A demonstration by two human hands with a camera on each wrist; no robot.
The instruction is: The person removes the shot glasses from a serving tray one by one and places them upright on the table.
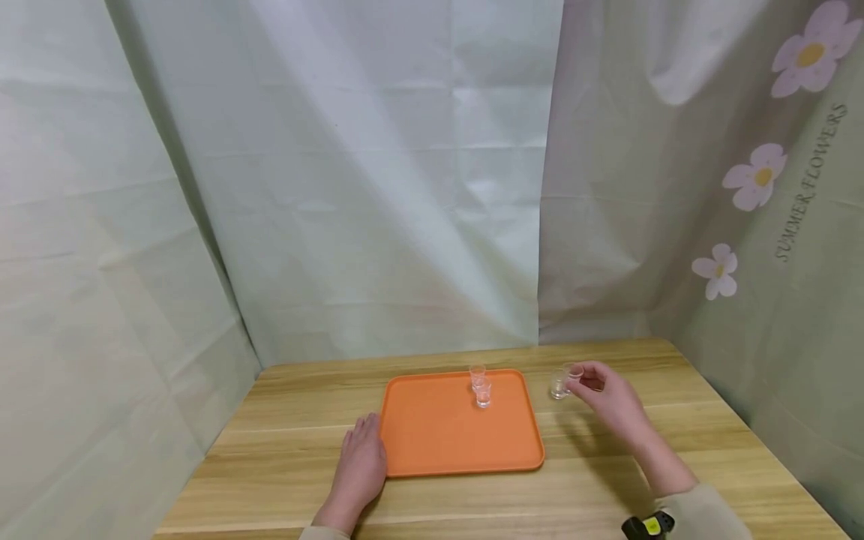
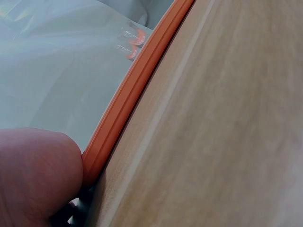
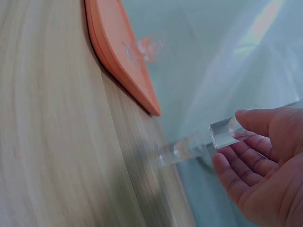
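Observation:
My right hand is off the tray's right side and pinches a small clear shot glass between thumb and fingers. In the right wrist view this glass appears lifted and tilted. Close beside it, a second shot glass stands upright on the table. Two more clear glasses, a rear one and a front one, stand close together toward the back right of an orange tray. My left hand lies against the tray's left edge, its fingers extended; the left wrist view shows part of it touching the rim.
The tray lies on a wood-grain table. Pale curtains hang behind the table and along both sides, with printed flowers on the right. A black band with a yellow-green face shows at my right sleeve.

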